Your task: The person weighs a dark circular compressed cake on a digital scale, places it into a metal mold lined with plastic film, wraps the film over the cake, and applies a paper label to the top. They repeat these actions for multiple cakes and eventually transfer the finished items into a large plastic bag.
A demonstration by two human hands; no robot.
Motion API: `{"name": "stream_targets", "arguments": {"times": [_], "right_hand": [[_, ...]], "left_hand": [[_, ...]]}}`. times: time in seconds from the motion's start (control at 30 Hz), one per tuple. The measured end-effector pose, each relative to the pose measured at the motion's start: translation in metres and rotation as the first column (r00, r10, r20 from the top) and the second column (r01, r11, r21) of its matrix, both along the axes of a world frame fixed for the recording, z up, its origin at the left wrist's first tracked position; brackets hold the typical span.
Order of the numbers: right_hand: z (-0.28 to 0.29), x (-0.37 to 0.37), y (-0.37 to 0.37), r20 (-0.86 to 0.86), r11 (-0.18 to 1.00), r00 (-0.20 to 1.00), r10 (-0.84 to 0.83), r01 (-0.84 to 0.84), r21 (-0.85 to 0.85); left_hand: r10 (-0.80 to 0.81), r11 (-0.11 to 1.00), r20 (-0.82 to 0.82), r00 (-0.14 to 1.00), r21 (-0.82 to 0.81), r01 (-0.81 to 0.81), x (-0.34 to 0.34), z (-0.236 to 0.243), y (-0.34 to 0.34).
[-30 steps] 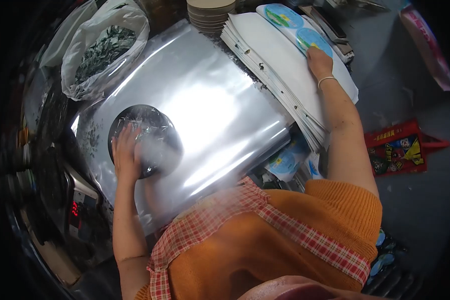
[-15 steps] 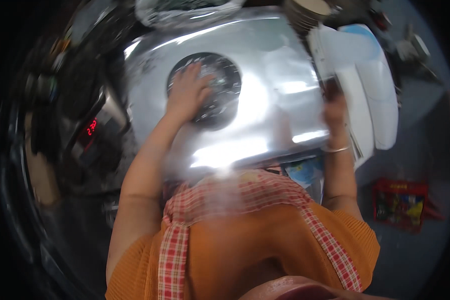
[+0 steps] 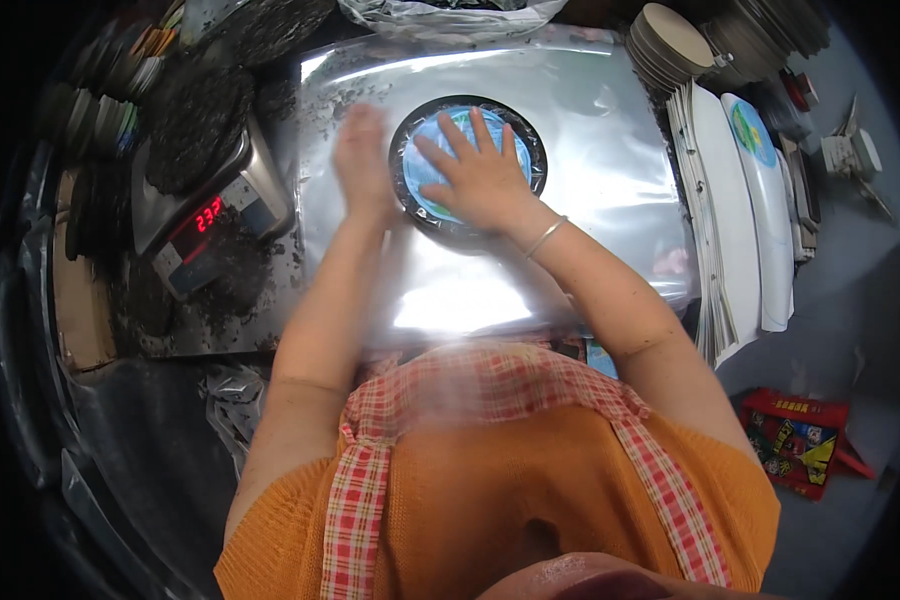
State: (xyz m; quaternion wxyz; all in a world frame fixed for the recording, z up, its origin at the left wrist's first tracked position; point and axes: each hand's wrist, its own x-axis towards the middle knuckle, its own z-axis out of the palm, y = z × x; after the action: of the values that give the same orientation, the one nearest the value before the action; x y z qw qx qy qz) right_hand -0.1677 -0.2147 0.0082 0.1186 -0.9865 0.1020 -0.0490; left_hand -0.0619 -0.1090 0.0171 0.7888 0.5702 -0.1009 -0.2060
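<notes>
The right hand [image 3: 483, 180] lies over a round blue label [image 3: 420, 166] on a dark disc [image 3: 450, 231], its grip spread wide, fingers fanned, with nothing pinched between them. The label sits within the disc's edge, leaving a dark band around it, and much of its face is hidden under the palm. The left hand [image 3: 363, 160] is raised just beside the disc's left edge, fingers pointing away from the body; it is blurred, so I cannot tell how wide its grip is. The disc rests on a large shiny sheet [image 3: 610, 150] spread across the table [image 3: 200, 342], near the middle of its far half. To the left stands a scale [image 3: 260, 185] with a lit red display and a dark round mass on top. To the right are a pile of white paper [image 3: 712, 200], a long pale strip [image 3: 760, 220] bearing a blue and green round label, and, farther back, a stack of round boards [image 3: 660, 60]. A red packet [image 3: 790, 440] lies well apart, lower right.
</notes>
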Motion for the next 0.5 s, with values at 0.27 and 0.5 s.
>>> {"name": "stream_targets", "arguments": {"times": [0.27,0.5], "right_hand": [[0.015,0.004,-0.024,-0.232,0.979,0.952,0.199,-0.184,0.082],[-0.048,-0.045,-0.088,0.259,0.749,0.915,-0.310,0.067,0.659]], "left_hand": [[-0.314,0.945,0.684,0.659,0.292,0.148,-0.012,0.032,-0.005],[-0.573,0.684,0.161,0.803,0.634,0.361,0.072,-0.031,0.132]]}}
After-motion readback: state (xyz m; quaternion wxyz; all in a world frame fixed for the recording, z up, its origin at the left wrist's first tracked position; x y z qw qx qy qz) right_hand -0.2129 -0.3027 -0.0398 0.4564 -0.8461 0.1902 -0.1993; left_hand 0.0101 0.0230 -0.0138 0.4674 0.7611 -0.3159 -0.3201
